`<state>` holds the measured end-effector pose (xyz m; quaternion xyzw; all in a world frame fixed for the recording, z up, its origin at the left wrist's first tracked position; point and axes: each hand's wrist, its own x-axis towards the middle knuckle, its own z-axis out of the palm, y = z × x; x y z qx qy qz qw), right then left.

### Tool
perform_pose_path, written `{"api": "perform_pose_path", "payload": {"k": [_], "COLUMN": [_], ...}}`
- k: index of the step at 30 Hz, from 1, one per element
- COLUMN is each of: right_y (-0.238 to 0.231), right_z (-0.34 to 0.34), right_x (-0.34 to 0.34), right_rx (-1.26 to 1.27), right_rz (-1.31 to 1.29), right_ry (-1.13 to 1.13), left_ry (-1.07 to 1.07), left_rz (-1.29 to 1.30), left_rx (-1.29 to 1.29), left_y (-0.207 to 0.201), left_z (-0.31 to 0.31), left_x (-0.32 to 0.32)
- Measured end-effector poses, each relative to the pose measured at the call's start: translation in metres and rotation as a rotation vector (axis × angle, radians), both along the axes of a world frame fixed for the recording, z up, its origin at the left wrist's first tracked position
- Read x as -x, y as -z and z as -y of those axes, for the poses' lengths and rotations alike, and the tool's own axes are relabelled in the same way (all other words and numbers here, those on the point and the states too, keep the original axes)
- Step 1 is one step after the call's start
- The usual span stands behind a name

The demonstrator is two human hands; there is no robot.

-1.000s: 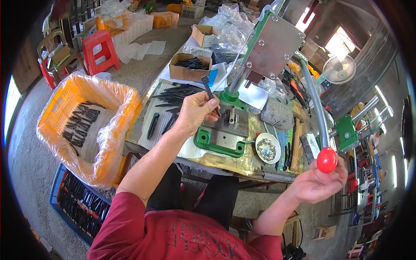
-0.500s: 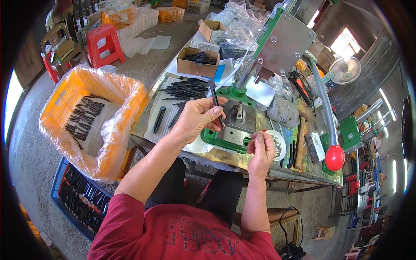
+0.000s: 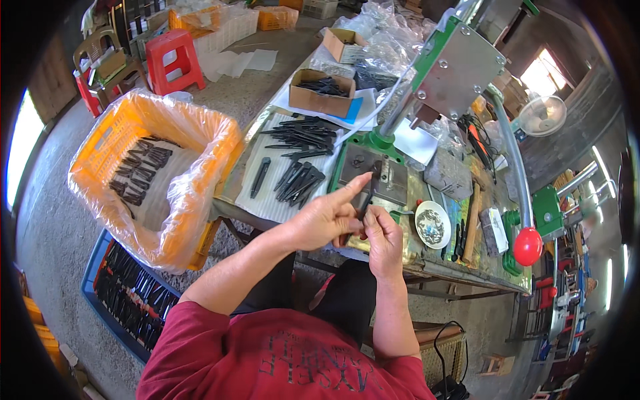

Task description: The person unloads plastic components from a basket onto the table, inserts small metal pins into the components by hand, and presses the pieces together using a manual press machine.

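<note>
In front of the green hand press (image 3: 460, 57), my left hand (image 3: 327, 217) grips a slim black part (image 3: 367, 197), index finger stretched along it. My right hand (image 3: 385, 241) is closed in a pinch against the part's near end; whatever its fingertips hold is hidden. Just beyond the hands lies the press base with a small metal fixture (image 3: 385, 168). Right of my right hand, a white bowl (image 3: 419, 217) contains small shiny metal pieces. Several similar black parts (image 3: 303, 137) lie in piles on a white foam sheet (image 3: 248, 175), left of the press.
A cardboard box (image 3: 307, 105) of black parts stands farther back. On the left are a plastic-lined orange crate (image 3: 230, 160) and a blue crate (image 3: 93, 293) with black parts. The press lever's red knob (image 3: 527, 247), a hammer (image 3: 473, 223) and a grey block (image 3: 448, 175) sit to the right.
My left hand has lowered the black part toward me and to the right. My right hand has moved left to meet it. The whole view has shifted slightly.
</note>
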<state>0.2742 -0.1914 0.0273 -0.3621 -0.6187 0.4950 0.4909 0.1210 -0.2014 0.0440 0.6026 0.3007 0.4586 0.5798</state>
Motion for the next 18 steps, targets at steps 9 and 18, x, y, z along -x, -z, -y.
{"api": "perform_pose_path", "payload": {"k": [9,18], "right_y": [0.016,0.027], "right_z": [0.011,0.011], "right_x": [0.01,-0.004], "right_rx": [0.27,0.215], "right_rz": [-0.283,-0.339], "right_ry": [-0.132,-0.076], "left_ry": [0.006,-0.957], "left_rz": [0.016,-0.957], "left_rx": [0.134,-0.203], "left_y": [0.023,0.034], "left_z": [0.015,-0.023], "left_x": [0.004,0.096]}}
